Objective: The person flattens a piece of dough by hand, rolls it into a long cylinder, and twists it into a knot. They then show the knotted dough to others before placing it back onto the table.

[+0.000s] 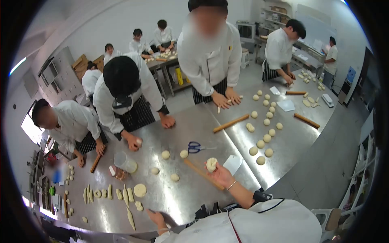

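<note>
My right hand [223,176] is raised over the steel table, fingers curled around a pale, creased dough ball [211,164]. Under it lies a wooden rolling pin [198,170], partly covered by the hand. A white dough scraper [233,165] rests just beyond my right wrist. My left hand [158,220] is low at the table's near edge, its fingers stretched out and holding nothing. Closest to it are a long pointed dough strip [131,219] and a small knotted dough piece [139,205]. Blue-handled scissors [195,147] lie farther in, beside a round dough ball [184,154].
Shaped dough pieces [104,193] form a row at left, near a flat dough disc [139,190]. A plastic measuring jug [125,163] stands behind. Several dough balls [267,138] and another rolling pin [231,123] lie right. Co-workers in white [210,52] work across the table.
</note>
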The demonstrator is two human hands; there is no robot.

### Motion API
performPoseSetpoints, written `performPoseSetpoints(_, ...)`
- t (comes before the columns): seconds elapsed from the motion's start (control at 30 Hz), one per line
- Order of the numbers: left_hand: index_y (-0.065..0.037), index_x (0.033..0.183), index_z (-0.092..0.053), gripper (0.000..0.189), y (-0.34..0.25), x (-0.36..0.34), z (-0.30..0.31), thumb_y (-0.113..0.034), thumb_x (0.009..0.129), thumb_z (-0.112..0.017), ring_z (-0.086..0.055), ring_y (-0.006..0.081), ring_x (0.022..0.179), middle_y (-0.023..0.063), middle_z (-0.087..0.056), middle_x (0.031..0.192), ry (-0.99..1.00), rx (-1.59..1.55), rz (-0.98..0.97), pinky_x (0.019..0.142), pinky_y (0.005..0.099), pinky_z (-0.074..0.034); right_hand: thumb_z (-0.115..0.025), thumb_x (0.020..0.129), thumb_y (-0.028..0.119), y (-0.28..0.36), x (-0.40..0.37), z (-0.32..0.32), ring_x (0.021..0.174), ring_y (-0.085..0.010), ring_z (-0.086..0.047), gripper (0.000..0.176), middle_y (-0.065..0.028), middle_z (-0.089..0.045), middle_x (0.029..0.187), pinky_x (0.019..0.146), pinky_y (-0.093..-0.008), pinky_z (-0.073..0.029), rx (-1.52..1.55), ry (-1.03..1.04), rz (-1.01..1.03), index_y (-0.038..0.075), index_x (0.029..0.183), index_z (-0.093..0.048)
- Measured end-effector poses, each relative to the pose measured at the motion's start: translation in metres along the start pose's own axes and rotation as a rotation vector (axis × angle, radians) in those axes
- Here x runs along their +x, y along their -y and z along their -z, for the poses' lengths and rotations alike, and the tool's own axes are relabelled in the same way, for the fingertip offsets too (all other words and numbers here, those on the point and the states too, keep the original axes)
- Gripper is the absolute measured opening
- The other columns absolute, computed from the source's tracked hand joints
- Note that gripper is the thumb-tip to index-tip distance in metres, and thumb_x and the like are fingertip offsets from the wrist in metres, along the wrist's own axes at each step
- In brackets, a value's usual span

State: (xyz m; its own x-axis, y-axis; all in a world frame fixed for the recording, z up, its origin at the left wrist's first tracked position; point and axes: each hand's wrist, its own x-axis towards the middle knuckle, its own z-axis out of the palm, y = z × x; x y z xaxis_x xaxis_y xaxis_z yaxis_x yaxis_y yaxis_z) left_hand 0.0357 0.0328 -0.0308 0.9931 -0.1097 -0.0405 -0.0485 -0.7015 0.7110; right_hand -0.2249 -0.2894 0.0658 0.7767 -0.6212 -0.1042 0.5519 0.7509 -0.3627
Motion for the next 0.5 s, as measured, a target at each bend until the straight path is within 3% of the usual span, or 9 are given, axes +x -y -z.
performPoseSetpoints(0.07,0.004,0.139,-0.027,0.065,-0.023,-0.012,0.012,0.005,0.078,-0.047,-0.04,0.0389,0.126,0.0273,-0.04,0.136,0.017,-0.067,0.048,0.105,0.0382,-0.032,-0.035,0.1,0.028,-0.002,-0.001,0.002,0.121,-0.0247,-0.047,0.038,-0.0116,-0.046,0.135,0.096,-0.0406,-0.041,0.012,-0.022,-0.009,0.01,0.133,-0.04)
performPoseSetpoints(0.13,0.003,0.135,-0.037,0.054,0.006,0.001,-0.007,0.002,0.082,-0.047,-0.052,0.0344,0.115,0.0238,-0.051,0.127,-0.118,0.002,-0.014,0.097,0.0372,-0.041,-0.034,0.1,0.028,-0.001,0.0,0.002,0.121,-0.0251,-0.047,0.038,-0.0117,-0.046,0.135,0.096,-0.0413,-0.041,0.004,-0.009,0.002,0.009,0.133,-0.04)
performPoseSetpoints(0.17,0.003,0.135,-0.037,0.054,-0.019,-0.008,0.003,0.002,0.082,-0.047,-0.052,0.0344,0.115,0.0238,-0.051,0.127,-0.119,-0.016,-0.023,0.097,0.0372,-0.041,-0.034,0.1,0.029,-0.001,-0.003,-0.003,0.121,-0.0251,-0.047,0.038,-0.0115,-0.046,0.135,0.096,-0.0407,-0.041,0.009,-0.032,-0.012,0.009,0.133,-0.04)
performPoseSetpoints(0.23,0.007,0.108,-0.057,0.029,-0.081,-0.05,0.05,-0.006,0.082,-0.056,-0.059,0.0302,0.093,0.0194,-0.062,0.101,-0.131,-0.194,-0.402,0.083,0.04,-0.046,-0.034,0.1,0.029,0.001,-0.004,-0.007,0.121,-0.0251,-0.047,0.039,-0.0114,-0.046,0.136,0.096,-0.0402,-0.04,0.013,-0.051,-0.024,0.009,0.133,-0.04)
performPoseSetpoints(0.27,0.007,0.109,-0.057,0.03,-0.081,-0.055,0.057,-0.006,0.082,-0.056,-0.059,0.0298,0.093,0.0192,-0.062,0.102,-0.129,-0.211,-0.444,0.083,0.0397,-0.046,-0.034,0.1,0.031,0.001,-0.005,-0.008,0.121,-0.0252,-0.047,0.039,-0.0113,-0.046,0.136,0.095,-0.0394,-0.04,0.023,-0.049,-0.018,0.009,0.132,-0.04)
performPoseSetpoints(0.5,0.004,0.117,-0.053,0.034,-0.038,-0.032,0.034,-0.005,0.084,-0.052,-0.059,0.0269,0.094,0.0181,-0.061,0.106,-0.035,-0.131,-0.18,0.083,0.037,-0.047,-0.029,0.101,0.035,0.005,-0.007,0.0,0.117,-0.0249,-0.048,0.042,-0.012,-0.046,0.134,0.095,-0.0396,-0.041,0.087,-0.063,0.029,0.009,0.132,-0.041)
